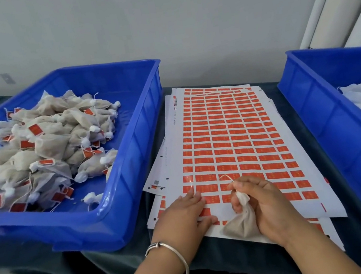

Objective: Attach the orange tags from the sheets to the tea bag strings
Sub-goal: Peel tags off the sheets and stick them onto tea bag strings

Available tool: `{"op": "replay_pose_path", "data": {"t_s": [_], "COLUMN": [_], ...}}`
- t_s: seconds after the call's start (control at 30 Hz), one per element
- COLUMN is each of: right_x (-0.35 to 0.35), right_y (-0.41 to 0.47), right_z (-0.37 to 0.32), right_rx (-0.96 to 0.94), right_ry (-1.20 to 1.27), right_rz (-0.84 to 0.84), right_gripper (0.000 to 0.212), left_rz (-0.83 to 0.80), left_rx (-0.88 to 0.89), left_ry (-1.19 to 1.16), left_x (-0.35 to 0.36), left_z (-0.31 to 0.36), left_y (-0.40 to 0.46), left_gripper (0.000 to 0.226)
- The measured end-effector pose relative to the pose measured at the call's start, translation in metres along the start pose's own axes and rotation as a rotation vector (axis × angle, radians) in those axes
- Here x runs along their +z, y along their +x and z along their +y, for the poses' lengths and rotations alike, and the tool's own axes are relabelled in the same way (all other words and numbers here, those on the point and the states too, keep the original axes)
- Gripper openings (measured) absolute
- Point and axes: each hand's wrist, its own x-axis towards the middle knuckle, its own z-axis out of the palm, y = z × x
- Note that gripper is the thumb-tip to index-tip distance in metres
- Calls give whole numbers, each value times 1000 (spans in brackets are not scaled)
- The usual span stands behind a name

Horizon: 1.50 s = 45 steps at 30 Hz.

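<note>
A blue bin (127, 130) walls the sheets (228, 134) on the left. Another bin (323, 102) flanks the right. Above the sheets lies open room.

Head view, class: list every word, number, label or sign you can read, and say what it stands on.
None can be quoted.
Orange tags on the top sheet: print too small and blurred.
Sheet's left margin: barcode and rotated line of characters, unreadable.
Square code on a lower sheet: unreadable.
Tags on the tea bags in the blue bin: blurred.
</note>
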Motion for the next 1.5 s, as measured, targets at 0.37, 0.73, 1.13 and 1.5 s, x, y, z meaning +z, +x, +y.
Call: {"op": "replay_pose_path", "data": {"t_s": [0.37, 0.73, 1.13, 1.5], "right_x": [-2, -2, -4, -2], "right_y": [-6, -9, -7, -11], "right_z": [3, 3, 4, 2], "right_rx": [-89, -95, -92, -104], "right_ry": [-8, -27, -26, 76], "right_rz": [-7, 10, 38, 23], "right_gripper": [13, 24, 28, 13], "left_rz": [166, -227, -185, -16], "left_rx": [154, 137, 337, 368], "left_ry": [106, 307, 600, 363], "left_x": [-9, -27, -16, -14], "left_z": [14, 10, 0, -12], "left_y": [-16, -3, 1, -4], "left_gripper": [27, 41, 29, 25]}}
